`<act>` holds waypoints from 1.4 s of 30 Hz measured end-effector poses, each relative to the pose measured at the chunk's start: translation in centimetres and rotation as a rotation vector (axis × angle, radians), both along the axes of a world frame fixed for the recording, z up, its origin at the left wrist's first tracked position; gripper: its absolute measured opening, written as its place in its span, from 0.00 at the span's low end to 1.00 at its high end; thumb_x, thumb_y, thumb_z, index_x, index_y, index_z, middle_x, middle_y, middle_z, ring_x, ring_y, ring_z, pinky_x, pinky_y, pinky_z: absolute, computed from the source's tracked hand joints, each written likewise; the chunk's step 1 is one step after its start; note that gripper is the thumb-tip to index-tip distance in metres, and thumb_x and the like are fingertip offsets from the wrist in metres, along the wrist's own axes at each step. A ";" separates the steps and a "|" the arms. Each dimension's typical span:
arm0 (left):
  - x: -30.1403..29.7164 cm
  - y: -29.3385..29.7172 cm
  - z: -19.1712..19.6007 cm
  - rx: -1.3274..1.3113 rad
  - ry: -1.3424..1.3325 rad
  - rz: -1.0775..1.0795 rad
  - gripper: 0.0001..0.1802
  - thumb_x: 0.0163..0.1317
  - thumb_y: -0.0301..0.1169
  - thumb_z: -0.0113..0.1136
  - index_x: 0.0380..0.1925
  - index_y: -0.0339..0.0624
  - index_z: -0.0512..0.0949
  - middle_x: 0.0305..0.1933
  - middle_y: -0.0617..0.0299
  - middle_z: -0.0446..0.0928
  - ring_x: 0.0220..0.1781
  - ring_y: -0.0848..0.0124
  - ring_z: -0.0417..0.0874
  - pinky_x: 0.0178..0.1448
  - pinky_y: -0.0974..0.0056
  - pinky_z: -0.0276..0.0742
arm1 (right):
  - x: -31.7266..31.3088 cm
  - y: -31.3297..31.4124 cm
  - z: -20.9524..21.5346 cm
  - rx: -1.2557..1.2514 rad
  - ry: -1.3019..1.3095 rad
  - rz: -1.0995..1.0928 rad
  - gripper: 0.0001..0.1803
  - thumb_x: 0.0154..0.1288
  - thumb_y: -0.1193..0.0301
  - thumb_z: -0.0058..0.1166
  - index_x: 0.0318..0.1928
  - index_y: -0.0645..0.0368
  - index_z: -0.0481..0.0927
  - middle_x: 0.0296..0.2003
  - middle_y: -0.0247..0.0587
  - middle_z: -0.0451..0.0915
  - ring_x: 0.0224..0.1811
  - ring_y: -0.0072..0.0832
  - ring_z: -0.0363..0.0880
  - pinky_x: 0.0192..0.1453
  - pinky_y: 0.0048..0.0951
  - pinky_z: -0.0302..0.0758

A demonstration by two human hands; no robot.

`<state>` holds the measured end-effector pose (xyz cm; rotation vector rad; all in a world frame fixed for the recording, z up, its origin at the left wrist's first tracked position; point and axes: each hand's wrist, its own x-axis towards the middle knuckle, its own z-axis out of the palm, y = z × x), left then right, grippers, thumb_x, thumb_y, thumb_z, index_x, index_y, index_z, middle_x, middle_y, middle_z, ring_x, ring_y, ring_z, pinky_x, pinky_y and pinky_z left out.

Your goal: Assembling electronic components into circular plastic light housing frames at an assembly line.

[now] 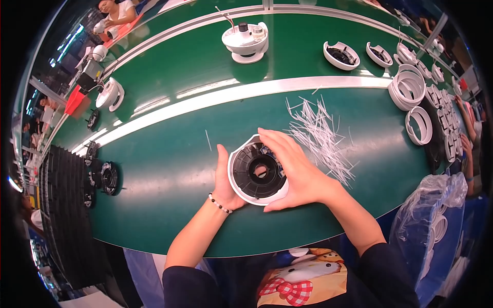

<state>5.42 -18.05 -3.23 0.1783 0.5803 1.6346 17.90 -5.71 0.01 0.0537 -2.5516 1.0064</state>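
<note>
A round white plastic housing (257, 199) sits between my two hands above the green bench. Fitted inside its rim is a black ribbed insert (245, 177) with a round hole in the middle. My left hand (224, 179) cups the housing's left side, thumb pointing up along the edge; a beaded bracelet (220, 203) is on that wrist. From the right, my right hand (299, 171) grips the rim, fingers over the top and thumb at the lower edge. It covers part of the insert's right side.
Thin white strips (318, 133) lie heaped beyond my right hand. Black round parts (109, 178) stand by stacked black trays (67, 205) at left. White rings (418, 126) crowd the right end. On the far green surface stands a white assembly (245, 43) near white shells (341, 55).
</note>
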 end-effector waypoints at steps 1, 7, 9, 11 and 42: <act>0.0 0.0 0.0 -0.004 0.017 -0.029 0.43 0.53 0.67 0.23 0.53 0.42 0.61 0.51 0.55 0.67 0.51 0.64 0.71 0.54 0.58 0.70 | 0.0 0.2 0.1 -0.002 -0.005 -0.007 0.60 0.22 0.58 0.70 0.58 0.63 0.50 0.58 0.53 0.51 0.62 0.49 0.48 0.62 0.44 0.50; 0.6 -0.5 -0.7 0.009 0.085 0.125 0.37 0.54 0.56 0.42 0.54 0.37 0.60 0.52 0.51 0.67 0.52 0.60 0.71 0.55 0.57 0.69 | -0.2 -0.6 -0.7 -0.006 -0.002 -0.069 0.61 0.23 0.57 0.69 0.60 0.64 0.48 0.57 0.55 0.53 0.60 0.50 0.51 0.61 0.44 0.52; 1.1 0.0 -0.2 -0.036 0.097 0.197 0.32 0.48 0.43 0.48 0.52 0.37 0.62 0.51 0.51 0.68 0.51 0.61 0.71 0.56 0.58 0.68 | -0.2 -1.7 -1.3 -0.028 0.052 -0.243 0.58 0.23 0.59 0.66 0.58 0.66 0.49 0.55 0.55 0.54 0.58 0.49 0.53 0.59 0.43 0.53; 1.2 0.2 0.1 -0.034 0.070 0.224 0.31 0.46 0.40 0.49 0.51 0.36 0.63 0.49 0.51 0.69 0.51 0.61 0.71 0.56 0.58 0.68 | -0.6 -2.4 -1.7 -0.042 0.063 -0.316 0.58 0.24 0.58 0.65 0.57 0.67 0.49 0.54 0.55 0.55 0.58 0.49 0.53 0.58 0.44 0.53; -24.4 11.0 -1.2 -0.501 1.900 1.008 0.23 0.59 0.36 0.46 0.51 0.34 0.64 0.53 0.48 0.66 0.55 0.58 0.67 0.58 0.62 0.59 | 24.4 21.0 -1.5 0.359 -0.435 -1.598 0.09 0.48 0.71 0.53 0.30 0.61 0.78 0.26 0.52 0.76 0.32 0.42 0.77 0.36 0.34 0.71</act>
